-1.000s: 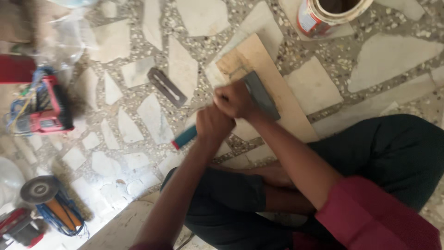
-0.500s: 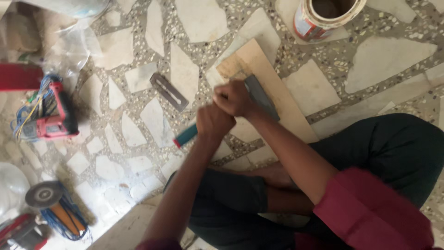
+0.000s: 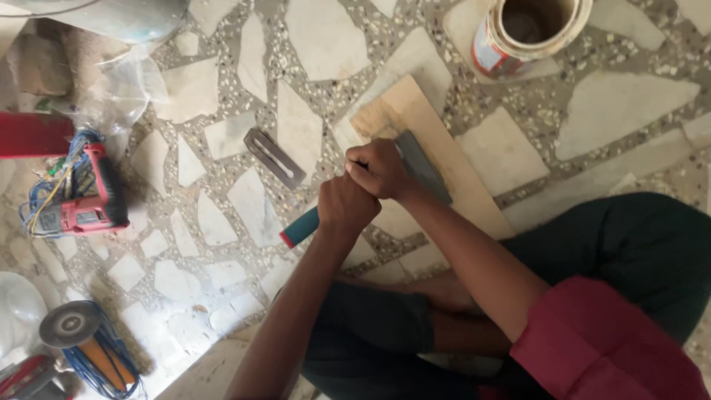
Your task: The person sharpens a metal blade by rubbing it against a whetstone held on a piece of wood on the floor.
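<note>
Little has shifted since earlier: both hands stay clamped on the tool. Left hand (image 3: 346, 204) grips the teal handle (image 3: 300, 228); right hand (image 3: 381, 169) closes over the grey steel blade (image 3: 422, 167), pressed onto a smooth pale wooden board (image 3: 452, 159). Left of them, past a flat metal plate (image 3: 274, 158), open terrazzo floor (image 3: 222, 222); beyond, an open paint tin (image 3: 529, 33).

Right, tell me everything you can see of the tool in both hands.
The tool has a flat grey metal blade lying tilted across a pale wooden board on the stone-chip floor. Its teal handle with a red end sticks out below the left hand, which grips it; the right hand presses on the blade's near end.
</note>
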